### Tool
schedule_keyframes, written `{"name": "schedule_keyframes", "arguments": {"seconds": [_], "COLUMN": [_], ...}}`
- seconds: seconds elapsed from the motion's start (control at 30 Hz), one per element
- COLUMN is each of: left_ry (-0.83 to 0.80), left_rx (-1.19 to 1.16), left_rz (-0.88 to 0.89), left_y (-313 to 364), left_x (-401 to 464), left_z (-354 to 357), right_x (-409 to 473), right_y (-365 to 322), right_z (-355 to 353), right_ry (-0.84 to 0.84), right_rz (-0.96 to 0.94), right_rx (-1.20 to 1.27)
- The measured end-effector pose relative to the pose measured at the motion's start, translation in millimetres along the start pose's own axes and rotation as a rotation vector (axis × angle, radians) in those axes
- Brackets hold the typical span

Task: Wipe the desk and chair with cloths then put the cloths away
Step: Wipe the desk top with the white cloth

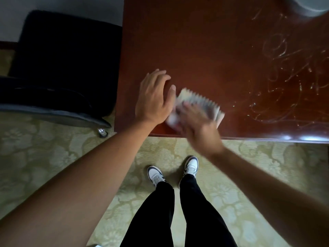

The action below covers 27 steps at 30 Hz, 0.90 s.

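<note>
Left hand (154, 98) lies flat, fingers spread and straight, on the desk (213, 50) near its front corner. Just beside its thumb, the blurred right hand (196, 120) presses straight fingers onto the cloth (199, 102). The chair (58, 68) stands left of both hands

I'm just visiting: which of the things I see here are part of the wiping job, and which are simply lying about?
Part of the job:
- cloth, under the blurred right hand
- left hand, flat on the desk
- desk
- black chair beside the desk

Just lying about:
- pale round object at the desk's far corner, cut off by the frame
- patterned carpet
</note>
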State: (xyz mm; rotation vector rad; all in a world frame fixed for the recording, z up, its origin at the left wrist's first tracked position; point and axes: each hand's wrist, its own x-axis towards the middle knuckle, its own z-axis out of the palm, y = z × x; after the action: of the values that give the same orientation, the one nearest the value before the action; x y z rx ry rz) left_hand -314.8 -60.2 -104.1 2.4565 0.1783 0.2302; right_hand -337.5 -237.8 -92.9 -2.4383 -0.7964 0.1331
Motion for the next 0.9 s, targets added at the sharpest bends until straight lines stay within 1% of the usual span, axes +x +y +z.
{"name": "schedule_keyframes", "arguments": {"seconds": [0.07,0.1,0.17,0.2,0.23,0.33,0.4,0.43,0.47,0.53,0.57,0.6,0.67,0.73,0.77,0.83,0.9], "left_ry": [-0.004,0.0,0.013,0.017,0.017,0.011,0.021,0.037,0.053,0.057,0.039,0.02,-0.004,0.025,0.056,0.124,0.197], "left_rx": [-0.012,-0.02,-0.035,-0.038,-0.034,-0.018,-0.027,-0.04,-0.057,-0.079,-0.074,-0.06,-0.033,-0.046,-0.067,-0.132,-0.186], "left_rz": [0.002,0.004,0.012,0.014,0.013,0.013,0.006,0.001,-0.004,0.005,0.021,0.04,0.043,-0.015,-0.047,-0.105,-0.168], "left_y": [0,-1,0,0,0,1,1,1,1,-2,-6,-11,-20,-24,-24,-20,-23], "left_x": [-1,-2,-2,-3,-3,-3,-2,-3,-4,-6,-8,-10,-15,-17,-16,-12,-6], "left_z": [-1,-1,-1,-1,-1,-1,-1,-2,-3,-8,-11,-16,-27,-34,-35,-35,-36], "right_x": [-39,-44,-27,-10,8,46,47,40,30,8,3,11,47,104,132,162,156], "right_y": [-16,-13,7,19,32,57,46,32,16,-8,-10,-6,10,21,19,0,-19], "right_z": [8,5,-8,-17,-26,-34,-20,-10,2,19,19,13,-2,-9,-5,15,34], "right_ry": [-0.036,-0.017,0.079,0.12,0.124,-0.011,-0.003,0.007,-0.002,-0.074,-0.108,-0.125,-0.111,-0.093,-0.1,-0.126,-0.173], "right_rz": [-0.101,-0.101,0.012,0.088,0.145,0.193,0.222,0.204,0.143,-0.023,-0.071,-0.084,0.003,0.099,0.102,0.028,-0.11], "right_rx": [0.022,0.034,0.048,0.011,-0.058,-0.279,-0.349,-0.349,-0.33,-0.277,-0.256,-0.236,-0.224,-0.234,-0.237,-0.237,-0.184]}}
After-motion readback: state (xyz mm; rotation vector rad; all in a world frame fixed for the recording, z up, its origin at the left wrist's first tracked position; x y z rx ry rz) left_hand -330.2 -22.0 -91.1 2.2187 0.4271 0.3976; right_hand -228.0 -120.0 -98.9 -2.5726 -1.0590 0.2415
